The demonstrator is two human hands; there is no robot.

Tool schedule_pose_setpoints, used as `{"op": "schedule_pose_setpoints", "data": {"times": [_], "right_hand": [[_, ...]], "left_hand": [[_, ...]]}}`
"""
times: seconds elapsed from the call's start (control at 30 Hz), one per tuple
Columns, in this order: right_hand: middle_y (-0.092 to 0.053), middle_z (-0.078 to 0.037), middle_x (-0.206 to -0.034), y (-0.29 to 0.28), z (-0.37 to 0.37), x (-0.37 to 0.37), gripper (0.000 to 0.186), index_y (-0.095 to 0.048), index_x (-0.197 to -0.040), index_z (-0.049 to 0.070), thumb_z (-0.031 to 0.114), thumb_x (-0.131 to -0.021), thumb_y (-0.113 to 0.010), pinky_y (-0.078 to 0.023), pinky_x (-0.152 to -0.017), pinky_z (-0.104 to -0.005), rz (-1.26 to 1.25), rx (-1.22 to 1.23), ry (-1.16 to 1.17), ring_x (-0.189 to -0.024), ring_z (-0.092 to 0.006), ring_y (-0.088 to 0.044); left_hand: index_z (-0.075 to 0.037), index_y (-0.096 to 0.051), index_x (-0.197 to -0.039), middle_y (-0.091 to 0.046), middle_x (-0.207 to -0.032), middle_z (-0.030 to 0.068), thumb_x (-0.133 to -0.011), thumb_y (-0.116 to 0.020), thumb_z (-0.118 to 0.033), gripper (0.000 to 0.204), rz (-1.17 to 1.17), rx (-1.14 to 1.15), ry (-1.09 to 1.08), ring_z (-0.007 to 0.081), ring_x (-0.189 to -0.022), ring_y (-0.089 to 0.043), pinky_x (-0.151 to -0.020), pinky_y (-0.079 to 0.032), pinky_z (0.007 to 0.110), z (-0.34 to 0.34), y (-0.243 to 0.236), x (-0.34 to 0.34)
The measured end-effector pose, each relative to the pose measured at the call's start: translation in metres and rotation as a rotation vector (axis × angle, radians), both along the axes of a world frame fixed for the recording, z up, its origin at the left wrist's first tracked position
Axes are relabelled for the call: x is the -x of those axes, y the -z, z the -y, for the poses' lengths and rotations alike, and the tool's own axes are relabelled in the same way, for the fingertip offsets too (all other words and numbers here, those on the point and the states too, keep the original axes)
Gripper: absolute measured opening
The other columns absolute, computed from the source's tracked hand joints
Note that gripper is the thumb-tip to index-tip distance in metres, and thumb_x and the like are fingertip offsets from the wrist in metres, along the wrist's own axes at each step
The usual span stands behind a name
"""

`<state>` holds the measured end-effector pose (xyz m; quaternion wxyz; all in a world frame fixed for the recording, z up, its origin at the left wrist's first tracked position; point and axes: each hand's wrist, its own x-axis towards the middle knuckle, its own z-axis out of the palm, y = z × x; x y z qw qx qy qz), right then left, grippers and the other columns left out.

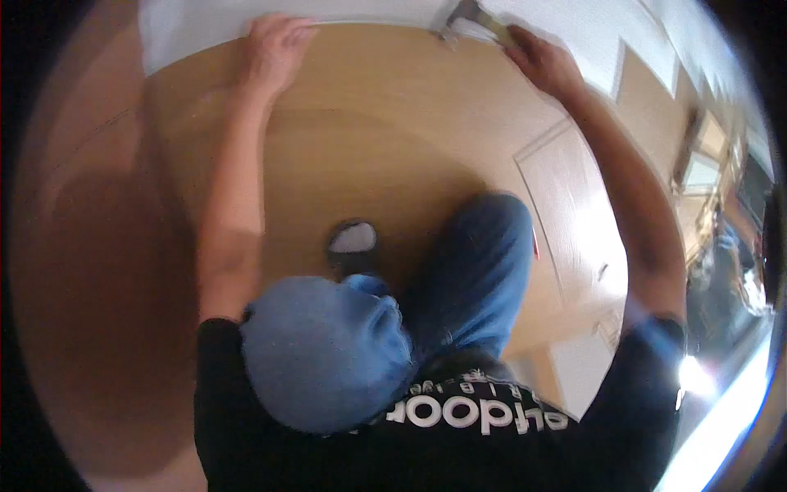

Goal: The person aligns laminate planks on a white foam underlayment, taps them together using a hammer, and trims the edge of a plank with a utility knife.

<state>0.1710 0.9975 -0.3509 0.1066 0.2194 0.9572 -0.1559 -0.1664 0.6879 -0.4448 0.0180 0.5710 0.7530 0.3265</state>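
I am crouched over a wooden floor (pixel 369 139), looking down past my blue-jeaned knees. My left hand (pixel 275 45) lies flat with fingers spread at the seam where the floor meets the white baseboard (pixel 197 33). My right hand (pixel 541 61) reaches to the same seam further right and grips the handle of a tool with a wide flat blade (pixel 471 25), a scraper or brush, its blade against the baseboard. What sits on the blade is too blurred to tell.
My foot in a dark slipper (pixel 354 243) rests on the floor between my knees. A white panel door (pixel 574 221) lies to the right. Cluttered furniture and a bright window glare show at the far right edge.
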Motion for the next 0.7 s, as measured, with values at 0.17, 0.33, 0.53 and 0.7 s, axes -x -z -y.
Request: {"op": "schedule_pose_setpoints", "data": {"times": [0.17, 0.33, 0.53, 0.7], "right_hand": [[-0.069, -0.009, -0.089, -0.009, 0.130, -0.051, 0.051, -0.060, -0.141, 0.020, 0.028, -0.093, -0.072, -0.058, -0.069, -0.0423, 0.075, 0.328, -0.424, -0.078, -0.0287, -0.070], [-0.072, -0.010, -0.105, 0.023, 0.195, -0.044, 0.048, -0.065, -0.134, 0.018, 0.032, -0.089, -0.076, -0.060, -0.075, -0.0432, -0.022, 0.339, -0.603, -0.094, -0.0317, -0.071], [-0.072, -0.010, -0.108, 0.021, 0.187, -0.027, 0.036, -0.073, -0.116, 0.015, 0.036, -0.087, -0.079, -0.059, -0.080, -0.0449, 0.028, 0.396, -0.736, -0.096, -0.0324, -0.071], [-0.066, -0.015, -0.126, 0.027, 0.166, 0.079, 0.024, -0.070, -0.119, 0.010, 0.016, -0.095, -0.068, -0.056, -0.090, -0.0443, -0.218, 0.088, -0.407, -0.110, -0.0351, -0.066]], "left_hand": [[-0.012, -0.075, -0.110, -0.067, -0.118, 0.0068, -0.087, -0.078, -0.029, 0.028, -0.094, -0.042, -0.206, 0.0312, -0.116, -0.060, -0.102, -0.048, 0.045, 0.020, -0.012, 0.012], [-0.013, -0.074, -0.112, -0.067, -0.119, 0.0046, -0.091, -0.073, -0.034, 0.030, -0.167, 0.045, -0.431, 0.0290, -0.121, -0.059, -0.104, -0.049, 0.043, 0.072, -0.008, 0.053], [-0.015, -0.075, -0.113, -0.066, -0.118, 0.0021, -0.092, -0.070, -0.037, 0.031, -0.232, 0.156, -0.466, 0.0245, -0.123, -0.059, -0.103, -0.051, 0.042, 0.076, -0.018, 0.056], [-0.013, -0.073, -0.099, -0.065, -0.112, 0.0033, -0.093, -0.067, -0.032, 0.020, -0.158, 0.227, -0.409, 0.0231, -0.113, -0.063, -0.093, -0.055, 0.040, 0.073, -0.023, 0.070]]}}
